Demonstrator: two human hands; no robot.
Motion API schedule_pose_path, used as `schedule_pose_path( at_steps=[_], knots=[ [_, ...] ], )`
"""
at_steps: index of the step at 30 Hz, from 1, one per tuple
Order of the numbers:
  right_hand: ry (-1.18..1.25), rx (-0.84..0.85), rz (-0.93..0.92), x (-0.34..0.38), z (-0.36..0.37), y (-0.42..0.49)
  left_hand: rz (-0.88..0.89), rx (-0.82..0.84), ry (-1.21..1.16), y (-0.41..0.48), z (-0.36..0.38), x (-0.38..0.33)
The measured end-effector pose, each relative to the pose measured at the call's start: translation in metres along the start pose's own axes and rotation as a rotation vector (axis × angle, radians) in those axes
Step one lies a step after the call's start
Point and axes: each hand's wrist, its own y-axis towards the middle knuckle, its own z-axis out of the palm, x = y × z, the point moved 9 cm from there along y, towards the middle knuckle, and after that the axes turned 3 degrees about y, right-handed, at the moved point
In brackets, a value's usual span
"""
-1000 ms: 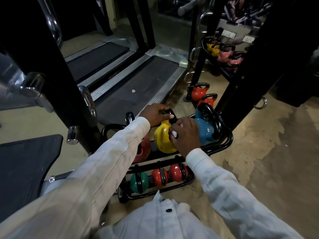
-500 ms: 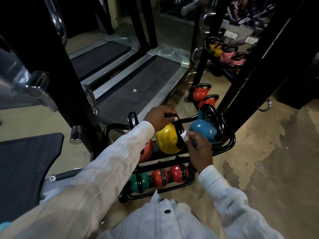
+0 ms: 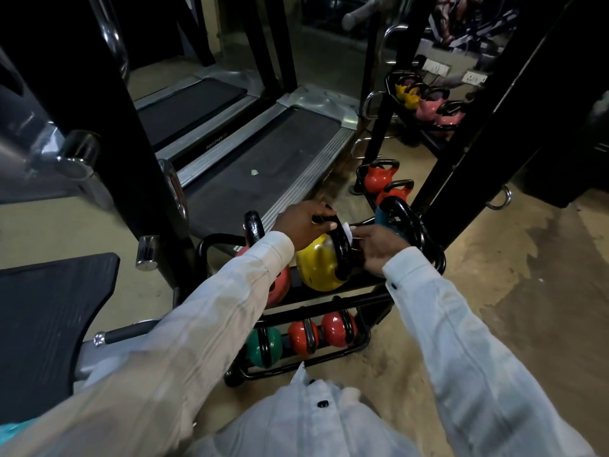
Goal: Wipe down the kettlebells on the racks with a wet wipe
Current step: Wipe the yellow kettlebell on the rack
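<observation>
A yellow kettlebell (image 3: pixel 318 267) with a black handle sits on the top shelf of a low black rack (image 3: pixel 359 346). My left hand (image 3: pixel 304 222) grips the top of its handle. My right hand (image 3: pixel 379 249) pinches a white wet wipe (image 3: pixel 347 230) against the right side of that handle. A red kettlebell (image 3: pixel 280 285) stands left of the yellow one, partly behind my left sleeve. A blue kettlebell (image 3: pixel 384 217) with a thick black handle stands to the right, mostly hidden by my right hand. The lower shelf holds a green kettlebell (image 3: pixel 263 346) and two red ones (image 3: pixel 336 329).
A treadmill (image 3: pixel 263 159) lies just behind the rack. A black upright post (image 3: pixel 487 143) rises to the right. Two more red kettlebells (image 3: pixel 384 178) and a farther rack with yellow and pink ones (image 3: pixel 425 103) stand behind. A black padded bench (image 3: pixel 43 324) is at left.
My right hand has moved the wipe from the yellow body up along the right side of the black handle. My left hand has kept its hold on the handle.
</observation>
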Motion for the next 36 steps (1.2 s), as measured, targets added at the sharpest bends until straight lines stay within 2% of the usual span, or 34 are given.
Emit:
schedule_pose_path(
  at_steps=[3, 6, 8, 10, 12, 15, 19, 21, 23, 25, 27, 30, 34, 36],
  knots=[
    [-0.178, -0.047, -0.228, 0.007, -0.016, -0.011, -0.004, 0.002, -0.004, 0.001, 0.002, 0.002],
    [-0.464, -0.205, -0.637, 0.012, -0.012, -0.035, 0.018, 0.009, 0.009, 0.001, 0.002, -0.001],
    [-0.809, -0.381, -0.951, 0.015, 0.005, -0.056, 0.038, 0.005, 0.022, 0.001, 0.001, -0.003],
    [-1.151, -0.551, -1.187, 0.009, 0.023, -0.067, 0.043, 0.012, 0.024, -0.002, 0.000, -0.004],
    [-1.276, -0.623, -1.292, -0.002, 0.030, -0.072, 0.045, 0.032, 0.025, -0.004, 0.001, -0.004],
    [-1.270, -0.623, -1.330, -0.014, 0.023, -0.078, 0.052, 0.056, 0.035, -0.007, 0.001, -0.005],
    [-1.207, -0.624, -1.305, -0.028, 0.006, -0.087, 0.043, 0.082, 0.045, -0.008, 0.003, -0.005],
    [-1.077, -0.640, -1.182, -0.034, -0.013, -0.080, 0.042, 0.073, 0.062, -0.009, 0.002, -0.004],
    [-0.805, -0.557, -0.940, -0.044, -0.036, -0.061, 0.046, 0.066, 0.098, -0.008, 0.002, -0.003],
    [-0.482, -0.389, -0.711, -0.056, -0.040, -0.045, 0.054, 0.060, 0.122, -0.008, 0.001, -0.004],
    [-0.262, -0.285, -0.628, -0.059, -0.034, -0.044, 0.061, 0.053, 0.111, -0.009, 0.000, -0.005],
    [-0.174, -0.213, -0.622, -0.051, -0.027, -0.047, 0.078, 0.047, 0.094, -0.010, 0.001, -0.006],
    [-0.102, -0.126, -0.353, -0.045, -0.016, -0.010, 0.089, 0.043, 0.088, -0.010, 0.000, -0.007],
    [-0.101, -0.144, -0.263, -0.038, -0.023, 0.018, 0.090, 0.051, 0.086, -0.010, 0.000, -0.007]
  ],
)
